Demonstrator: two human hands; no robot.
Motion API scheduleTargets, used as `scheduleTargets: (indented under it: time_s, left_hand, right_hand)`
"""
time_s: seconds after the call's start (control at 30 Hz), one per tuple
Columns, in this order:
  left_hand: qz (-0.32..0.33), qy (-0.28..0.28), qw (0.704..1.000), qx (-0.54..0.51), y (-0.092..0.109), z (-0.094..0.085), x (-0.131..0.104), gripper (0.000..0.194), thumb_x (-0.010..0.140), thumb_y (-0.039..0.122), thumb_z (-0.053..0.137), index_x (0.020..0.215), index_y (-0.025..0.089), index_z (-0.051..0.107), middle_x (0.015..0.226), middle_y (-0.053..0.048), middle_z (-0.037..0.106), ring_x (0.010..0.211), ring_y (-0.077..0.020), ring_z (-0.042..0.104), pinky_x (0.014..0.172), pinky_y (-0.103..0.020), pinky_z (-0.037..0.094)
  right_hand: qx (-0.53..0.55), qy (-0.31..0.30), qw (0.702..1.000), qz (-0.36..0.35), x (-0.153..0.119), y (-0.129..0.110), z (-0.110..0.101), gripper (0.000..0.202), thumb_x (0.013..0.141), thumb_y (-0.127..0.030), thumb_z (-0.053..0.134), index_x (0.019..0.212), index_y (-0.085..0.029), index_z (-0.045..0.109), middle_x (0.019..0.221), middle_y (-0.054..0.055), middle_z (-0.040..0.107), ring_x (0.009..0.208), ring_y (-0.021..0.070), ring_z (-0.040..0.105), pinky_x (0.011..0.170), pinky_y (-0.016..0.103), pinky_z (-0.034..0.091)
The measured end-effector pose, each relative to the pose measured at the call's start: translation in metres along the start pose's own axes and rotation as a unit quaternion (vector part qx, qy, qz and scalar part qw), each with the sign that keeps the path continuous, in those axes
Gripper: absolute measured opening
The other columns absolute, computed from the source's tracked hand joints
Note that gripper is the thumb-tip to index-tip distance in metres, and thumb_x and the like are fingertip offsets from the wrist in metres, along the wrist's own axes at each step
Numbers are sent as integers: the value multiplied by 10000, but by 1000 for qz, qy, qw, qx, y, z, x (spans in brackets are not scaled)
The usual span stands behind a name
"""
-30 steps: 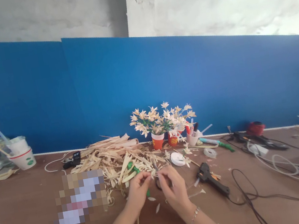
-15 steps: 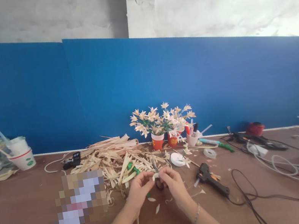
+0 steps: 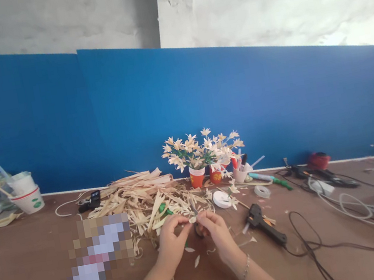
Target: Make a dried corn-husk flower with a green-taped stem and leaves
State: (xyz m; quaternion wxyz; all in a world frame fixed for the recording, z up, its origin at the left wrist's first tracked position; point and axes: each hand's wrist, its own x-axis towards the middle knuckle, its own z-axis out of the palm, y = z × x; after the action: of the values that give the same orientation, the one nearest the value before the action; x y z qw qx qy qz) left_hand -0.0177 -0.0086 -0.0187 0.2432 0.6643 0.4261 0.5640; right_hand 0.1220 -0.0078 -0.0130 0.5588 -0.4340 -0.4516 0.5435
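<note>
Near the middle of the table, my left hand [image 3: 173,237] and my right hand [image 3: 217,232] meet fingertip to fingertip. Between them is a small pale husk piece [image 3: 192,219], pinched by the left thumb and fingers; the right fingertips press at its other side. Its exact shape is too small to make out. Just behind and below the fingers lies a pair of scissors [image 3: 198,229], partly hidden by the hands. Two loose pale petals [image 3: 197,261] rest on the table below. Dried husk strips [image 3: 147,200] are heaped beyond my left hand.
Husk flowers stand in red paper cups [image 3: 198,177] at the back. A black glue gun [image 3: 265,225] with its cord lies to the right, near a white tape roll [image 3: 222,199]. White cups [image 3: 29,199] stand far left; cables [image 3: 317,245] cross the right side.
Both hands have shifted very slightly to the left, and the fingertips have drawn a little closer around the pale piece. Everything on the table stays in place.
</note>
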Motion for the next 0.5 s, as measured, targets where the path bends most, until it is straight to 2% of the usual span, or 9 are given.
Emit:
scheduleTargets:
  time_s: [0.13, 0.5]
  left_hand:
    - [7, 6, 1000, 9, -2, 0, 1, 54, 717, 204, 582, 684, 188, 620, 709, -26, 618, 732, -182, 572, 703, -305, 448]
    - [-59, -3, 998, -20, -2, 0, 2, 68, 689, 226, 596, 654, 188, 641, 684, -16, 631, 697, -175, 578, 697, -295, 455]
  right_hand:
    - [-4, -11, 1000, -3, 1, 1, -1, 297, 658, -416, 647, 580, -159, 521, 454, -58, 419, 446, 73, 354, 470, 210, 254]
    - [-44, -10, 999, -3, 0, 1, -1, 265, 669, -396, 613, 595, -164, 510, 458, -58, 422, 435, 70, 354, 454, 202, 257]
